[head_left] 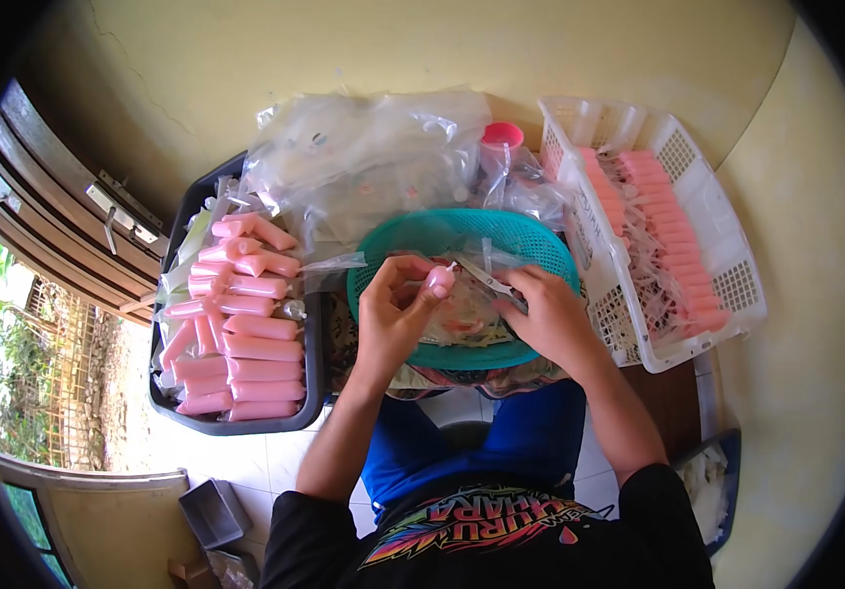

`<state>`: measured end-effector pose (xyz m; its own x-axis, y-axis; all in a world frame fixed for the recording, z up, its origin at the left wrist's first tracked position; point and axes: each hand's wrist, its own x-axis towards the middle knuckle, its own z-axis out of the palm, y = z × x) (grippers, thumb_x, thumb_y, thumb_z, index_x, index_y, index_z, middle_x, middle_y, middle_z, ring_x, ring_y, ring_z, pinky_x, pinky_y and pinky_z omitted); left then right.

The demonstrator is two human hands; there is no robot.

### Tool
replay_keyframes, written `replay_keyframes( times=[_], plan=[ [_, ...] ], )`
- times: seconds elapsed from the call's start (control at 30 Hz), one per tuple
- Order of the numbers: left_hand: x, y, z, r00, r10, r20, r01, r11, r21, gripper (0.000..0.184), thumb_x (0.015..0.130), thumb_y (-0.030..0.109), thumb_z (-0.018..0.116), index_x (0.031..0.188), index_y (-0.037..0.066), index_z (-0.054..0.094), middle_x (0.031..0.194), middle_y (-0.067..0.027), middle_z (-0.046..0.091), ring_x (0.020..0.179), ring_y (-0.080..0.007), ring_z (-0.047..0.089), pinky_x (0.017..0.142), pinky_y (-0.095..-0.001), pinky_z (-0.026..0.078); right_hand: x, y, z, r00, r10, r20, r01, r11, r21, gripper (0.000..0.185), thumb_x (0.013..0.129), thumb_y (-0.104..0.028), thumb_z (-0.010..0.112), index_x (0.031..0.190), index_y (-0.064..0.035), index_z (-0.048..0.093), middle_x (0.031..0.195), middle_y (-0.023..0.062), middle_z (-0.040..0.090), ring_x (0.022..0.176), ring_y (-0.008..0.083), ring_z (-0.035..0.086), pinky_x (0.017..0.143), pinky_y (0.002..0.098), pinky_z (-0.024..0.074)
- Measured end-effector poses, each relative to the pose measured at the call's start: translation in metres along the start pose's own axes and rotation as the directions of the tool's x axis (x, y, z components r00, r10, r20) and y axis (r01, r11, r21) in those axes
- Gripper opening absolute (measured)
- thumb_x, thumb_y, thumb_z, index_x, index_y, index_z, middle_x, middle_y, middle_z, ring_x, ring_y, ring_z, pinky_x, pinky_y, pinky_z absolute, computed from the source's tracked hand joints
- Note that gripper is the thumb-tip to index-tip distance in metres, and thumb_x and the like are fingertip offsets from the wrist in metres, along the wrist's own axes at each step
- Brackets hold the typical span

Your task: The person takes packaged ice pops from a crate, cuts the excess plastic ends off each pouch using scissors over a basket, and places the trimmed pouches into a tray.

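Over the teal basket (398,355), my left hand (398,299) is closed around a pink-filled plastic tube (439,280). The tube's knotted end points up toward my right hand (545,309). A slim, pale metal tool, which looks like scissors (489,282), is gripped in that right hand, its blades near the knot. Clear plastic scraps lie in the basket below. To the left, many filled pink tubes (263,348) are piled in a dark tray (312,388). My left fingers hide most of the held tube.
A white crate (736,250) at right holds rows of pink tubes (673,236). Clear plastic bags (363,157) lie behind the basket, beside a pink cup (503,134). A grey bin (214,512) stands on the floor at lower left. A wooden door (69,196) is at left.
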<state>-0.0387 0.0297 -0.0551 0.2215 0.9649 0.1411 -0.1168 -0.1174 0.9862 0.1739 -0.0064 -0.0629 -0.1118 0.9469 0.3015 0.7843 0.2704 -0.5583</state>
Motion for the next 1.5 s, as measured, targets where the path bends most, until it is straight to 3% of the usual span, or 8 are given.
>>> replay_keyframes(
  times=[0.13,0.23,0.57,0.73,0.93,1.17,1.27,1.5],
  plan=[
    [-0.004,0.004,-0.004,0.994,-0.029,0.101,0.026,0.999,0.029,0.028,0.090,0.013,0.073,0.108,0.000,0.055,0.094,-0.0081,0.069,0.089,-0.0135,0.067,0.074,-0.0249,0.053,0.007,-0.030,-0.012,0.997,0.009,0.076,-0.048,0.852,0.521,0.038,0.086,-0.012,0.073,0.119,0.0006,0.062,0.087,0.0139,0.071,0.071,0.0194,0.069,0.062,0.0296,0.0527],
    [-0.009,0.009,-0.004,0.986,-0.017,0.167,0.012,0.999,0.032,0.024,0.092,0.010,0.069,0.106,-0.001,0.054,0.094,-0.0079,0.068,0.088,-0.0113,0.066,0.072,-0.0235,0.052,0.011,-0.039,-0.005,0.993,-0.046,0.109,-0.042,0.725,0.687,0.034,0.091,-0.012,0.070,0.121,0.0021,0.061,0.094,0.0088,0.070,0.074,0.0100,0.067,0.064,0.0250,0.0541],
    [-0.033,0.046,-0.039,0.984,-0.068,0.167,0.041,0.986,0.159,0.025,0.096,0.015,0.065,0.111,0.001,0.051,0.096,-0.0085,0.065,0.088,-0.0086,0.061,0.072,-0.0213,0.049,0.032,-0.079,0.001,0.963,-0.131,0.235,-0.094,0.654,0.750,0.017,0.093,-0.009,0.065,0.105,0.0035,0.066,0.084,0.0046,0.070,0.070,0.0063,0.065,0.062,0.0207,0.0531],
    [-0.044,0.065,-0.060,0.989,0.073,0.127,-0.098,0.975,0.199,0.030,0.093,0.009,0.067,0.117,-0.002,0.051,0.094,-0.0124,0.068,0.089,-0.0137,0.064,0.078,-0.0292,0.052,0.044,-0.099,0.009,0.969,-0.234,0.081,0.094,0.651,0.754,0.013,0.092,-0.006,0.064,0.102,0.0031,0.065,0.082,0.0037,0.068,0.068,0.0063,0.064,0.060,0.0203,0.0523],
    [-0.043,0.080,-0.103,0.989,0.115,0.091,-0.146,0.819,0.555,0.038,0.086,0.004,0.071,0.120,0.000,0.055,0.100,-0.0122,0.069,0.094,-0.0184,0.066,0.083,-0.0320,0.051,0.066,-0.115,0.012,0.973,-0.226,0.053,0.098,0.605,0.790,0.012,0.092,-0.003,0.063,0.102,0.0032,0.064,0.082,0.0040,0.066,0.070,0.0073,0.064,0.064,0.0215,0.0530],
    [-0.013,0.082,-0.145,0.977,0.212,-0.005,-0.176,0.824,0.538,0.037,0.082,-0.001,0.073,0.117,0.001,0.059,0.104,-0.0104,0.069,0.100,-0.0178,0.066,0.087,-0.0313,0.053,0.094,-0.138,0.039,0.981,-0.193,0.027,0.061,0.437,0.897,0.009,0.089,-0.002,0.066,0.095,0.0035,0.063,0.085,0.0061,0.066,0.072,0.0101,0.066,0.067,0.0226,0.0533],
    [0.003,0.092,-0.159,0.971,0.232,-0.064,-0.154,0.805,0.574,0.038,0.080,-0.006,0.072,0.116,0.001,0.059,0.108,-0.0090,0.067,0.104,-0.0169,0.065,0.091,-0.0308,0.054,0.116,-0.148,0.047,0.969,-0.241,0.047,0.092,0.534,0.840,0.013,0.089,-0.001,0.067,0.098,0.0040,0.059,0.090,0.0071,0.065,0.075,0.0135,0.068,0.069,0.0259,0.0566],
    [0.055,0.088,-0.206,0.951,0.269,-0.152,-0.151,0.833,0.532,0.046,0.077,-0.008,0.074,0.119,-0.001,0.057,0.119,-0.0119,0.062,0.114,-0.0215,0.061,0.094,-0.0324,0.054,0.178,-0.172,0.089,0.981,-0.192,-0.002,0.105,0.526,0.844,0.015,0.089,-0.001,0.062,0.102,0.0057,0.061,0.090,0.0089,0.065,0.076,0.0171,0.070,0.070,0.0274,0.0587]
  ],
)
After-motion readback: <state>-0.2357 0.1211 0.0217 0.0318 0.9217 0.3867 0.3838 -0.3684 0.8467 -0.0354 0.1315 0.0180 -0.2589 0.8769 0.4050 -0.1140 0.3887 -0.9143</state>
